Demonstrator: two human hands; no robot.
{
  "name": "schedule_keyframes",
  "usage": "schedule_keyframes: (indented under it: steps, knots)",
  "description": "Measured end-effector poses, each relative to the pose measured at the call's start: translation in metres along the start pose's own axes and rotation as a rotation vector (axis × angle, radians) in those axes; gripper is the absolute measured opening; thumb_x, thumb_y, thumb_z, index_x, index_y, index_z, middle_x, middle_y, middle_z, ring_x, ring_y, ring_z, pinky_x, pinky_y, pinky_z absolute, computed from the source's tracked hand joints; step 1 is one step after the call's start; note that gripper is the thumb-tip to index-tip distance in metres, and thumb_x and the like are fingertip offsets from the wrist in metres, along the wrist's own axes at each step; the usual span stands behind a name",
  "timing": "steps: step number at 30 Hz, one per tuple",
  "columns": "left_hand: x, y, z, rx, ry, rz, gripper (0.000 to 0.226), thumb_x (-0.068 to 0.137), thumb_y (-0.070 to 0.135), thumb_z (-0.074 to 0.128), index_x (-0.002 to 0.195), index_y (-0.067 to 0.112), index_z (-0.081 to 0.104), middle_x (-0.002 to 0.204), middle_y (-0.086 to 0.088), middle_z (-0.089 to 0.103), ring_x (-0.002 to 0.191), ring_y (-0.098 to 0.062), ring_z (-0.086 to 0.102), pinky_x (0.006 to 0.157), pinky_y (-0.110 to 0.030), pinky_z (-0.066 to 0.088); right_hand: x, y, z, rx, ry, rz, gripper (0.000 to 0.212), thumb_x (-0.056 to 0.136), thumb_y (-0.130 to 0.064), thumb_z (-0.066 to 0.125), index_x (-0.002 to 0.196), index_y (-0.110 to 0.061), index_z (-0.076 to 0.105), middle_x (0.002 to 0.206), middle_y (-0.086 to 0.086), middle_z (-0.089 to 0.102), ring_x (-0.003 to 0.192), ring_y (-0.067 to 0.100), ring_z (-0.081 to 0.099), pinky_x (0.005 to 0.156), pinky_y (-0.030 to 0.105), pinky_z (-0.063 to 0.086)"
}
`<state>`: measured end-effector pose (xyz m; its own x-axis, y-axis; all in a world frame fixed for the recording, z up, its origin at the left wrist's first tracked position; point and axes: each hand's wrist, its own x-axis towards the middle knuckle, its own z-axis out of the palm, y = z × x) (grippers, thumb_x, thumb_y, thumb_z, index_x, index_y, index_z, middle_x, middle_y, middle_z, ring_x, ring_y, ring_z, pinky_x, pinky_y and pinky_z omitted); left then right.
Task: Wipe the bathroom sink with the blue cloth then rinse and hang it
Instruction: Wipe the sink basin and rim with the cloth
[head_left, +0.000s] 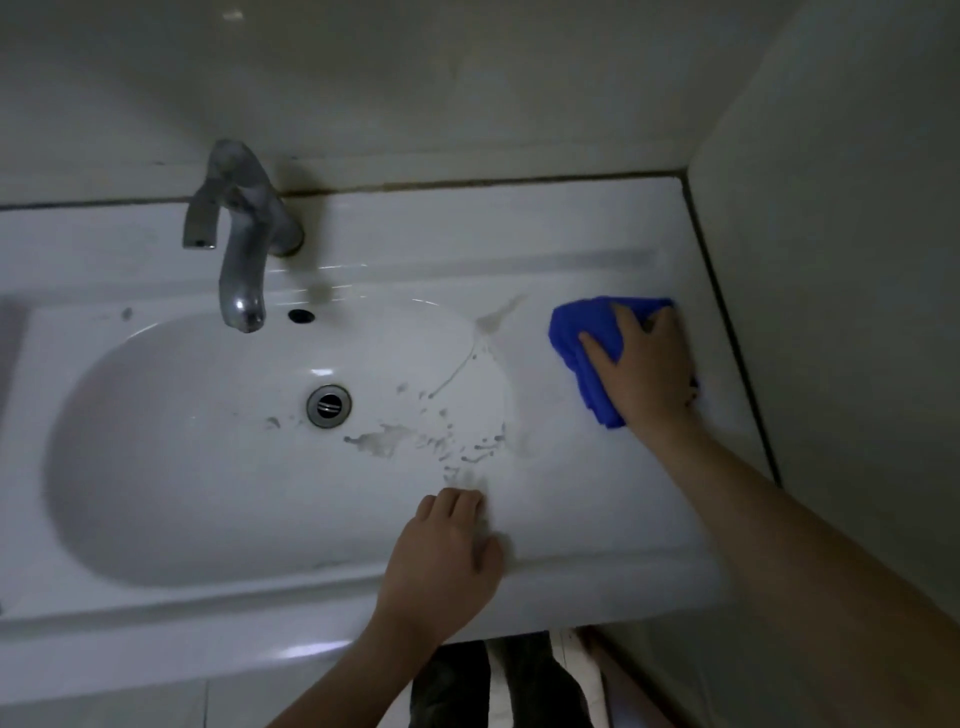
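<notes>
White sink (597, 499) in a dim tiled corner.
Right hand (644, 371) presses flat on the cloth (584, 332) by the wall (831, 260); left hand (447, 561) rests open on the front rim; grey smears around the drain (328, 406).

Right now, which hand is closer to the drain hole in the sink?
The left hand. It rests on the sink's front rim, just below and right of the drain. The right hand is farther off, pressing the blue cloth on the right ledge.

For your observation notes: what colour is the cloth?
Bright blue cloth, under the right hand; head view.
</notes>
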<state>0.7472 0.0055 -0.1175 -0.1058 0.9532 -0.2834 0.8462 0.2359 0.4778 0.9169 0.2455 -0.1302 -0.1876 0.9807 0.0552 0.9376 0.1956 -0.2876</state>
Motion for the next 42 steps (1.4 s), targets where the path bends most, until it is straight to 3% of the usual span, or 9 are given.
schedule_keyframes:
  steps: [3, 9, 13, 16, 20, 27, 33, 39, 42]
  knots:
    - [0.001, -0.004, 0.002, 0.001, 0.020, 0.014, 0.042, 0.078, 0.038, 0.056, 0.114, 0.016, 0.058, 0.105, 0.000, 0.062, 0.092, -0.022, 0.058, 0.072, -0.033, 0.052, 0.038, -0.047, 0.023, 0.010, 0.038, 0.032, 0.054, 0.086, -0.061, 0.046, 0.119, -0.019, 0.054, 0.108, 0.019, 0.049, 0.083, 0.036, 0.055, 0.074, 0.041, 0.052]
    - [-0.002, -0.002, 0.000, -0.012, 0.008, -0.021, 0.045, 0.082, 0.043, 0.053, 0.120, 0.019, 0.056, 0.112, 0.002, 0.061, 0.099, -0.019, 0.056, 0.079, -0.032, 0.050, -0.032, -0.053, 0.021, 0.010, -0.085, -0.309, 0.056, 0.088, -0.059, 0.051, 0.131, -0.023, 0.054, 0.110, 0.016, 0.050, 0.092, 0.033, 0.053, 0.066, 0.036, 0.048]
    - [-0.001, 0.003, -0.003, -0.002, 0.013, -0.038, 0.045, 0.081, 0.044, 0.051, 0.118, 0.019, 0.058, 0.110, 0.003, 0.061, 0.097, -0.019, 0.058, 0.076, -0.030, 0.049, -0.024, 0.001, 0.004, 0.012, -0.053, -0.153, 0.054, 0.088, -0.059, 0.050, 0.127, -0.021, 0.054, 0.102, 0.014, 0.047, 0.082, 0.029, 0.052, 0.064, 0.033, 0.048]
    - [-0.001, 0.004, -0.002, -0.014, 0.013, -0.045, 0.044, 0.080, 0.043, 0.052, 0.116, 0.019, 0.058, 0.109, 0.004, 0.060, 0.097, -0.018, 0.057, 0.076, -0.029, 0.048, 0.022, -0.018, 0.015, -0.010, -0.002, -0.033, 0.056, 0.088, -0.061, 0.046, 0.124, -0.018, 0.053, 0.106, 0.019, 0.048, 0.083, 0.034, 0.053, 0.071, 0.043, 0.052]
    - [0.001, -0.001, -0.001, -0.007, 0.017, -0.052, 0.045, 0.080, 0.042, 0.054, 0.118, 0.019, 0.058, 0.111, 0.003, 0.061, 0.098, -0.018, 0.057, 0.078, -0.030, 0.049, 0.018, -0.068, 0.027, 0.026, -0.075, -0.238, 0.055, 0.088, -0.057, 0.051, 0.128, -0.019, 0.055, 0.112, 0.023, 0.050, 0.091, 0.039, 0.054, 0.074, 0.042, 0.049]
    - [0.000, 0.004, -0.004, -0.013, -0.008, -0.054, 0.048, 0.078, 0.042, 0.052, 0.119, 0.017, 0.060, 0.112, 0.001, 0.063, 0.099, -0.019, 0.059, 0.079, -0.030, 0.050, -0.083, -0.039, 0.013, 0.020, -0.181, -0.433, 0.055, 0.085, -0.060, 0.048, 0.128, -0.025, 0.055, 0.101, 0.010, 0.050, 0.079, 0.025, 0.054, 0.048, 0.026, 0.041]
    - [0.001, -0.001, -0.002, -0.018, 0.018, -0.043, 0.044, 0.078, 0.039, 0.054, 0.116, 0.016, 0.060, 0.109, 0.000, 0.063, 0.094, -0.021, 0.060, 0.076, -0.030, 0.050, 0.031, -0.081, 0.034, 0.034, -0.163, -0.331, 0.059, 0.087, -0.061, 0.049, 0.133, -0.025, 0.050, 0.118, 0.017, 0.048, 0.101, 0.035, 0.052, 0.073, 0.039, 0.051]
    - [-0.001, -0.001, -0.005, -0.010, -0.010, -0.042, 0.047, 0.079, 0.041, 0.052, 0.118, 0.016, 0.060, 0.110, 0.001, 0.063, 0.095, -0.020, 0.060, 0.077, -0.029, 0.049, -0.085, -0.033, 0.006, 0.042, -0.189, -0.392, 0.058, 0.086, -0.062, 0.048, 0.132, -0.028, 0.052, 0.104, 0.008, 0.048, 0.084, 0.023, 0.052, 0.055, 0.031, 0.050]
    - [-0.003, -0.001, -0.004, -0.019, -0.011, -0.038, 0.046, 0.082, 0.040, 0.053, 0.120, 0.016, 0.059, 0.110, 0.001, 0.063, 0.096, -0.018, 0.059, 0.076, -0.029, 0.050, -0.071, -0.014, 0.003, 0.017, -0.165, -0.343, 0.056, 0.086, -0.060, 0.047, 0.129, -0.025, 0.056, 0.104, 0.010, 0.050, 0.080, 0.023, 0.054, 0.052, 0.030, 0.050]
